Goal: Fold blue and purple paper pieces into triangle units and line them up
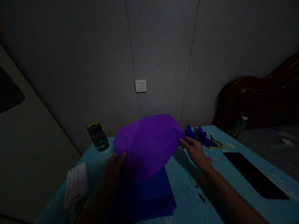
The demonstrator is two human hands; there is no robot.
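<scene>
A large sheet of purple paper (149,140) with faint crease lines is held up above the table, spread between both hands. My left hand (115,161) pinches its lower left edge, thumb on the near face. At the right edge, my right hand (192,149) grips the sheet between thumb and fingers. Below it lies a stack of dark blue paper (149,199), with some purple edges showing at its lower right corner. The raised sheet hides the back of the stack.
Folded blue and purple paper shapes (202,135) sit at the back right beside yellow-handled scissors (218,143). A black flat panel (255,175) lies on the right. To the left are a water bottle (98,137) and a white device (76,183). A wall with a socket (140,86) stands behind.
</scene>
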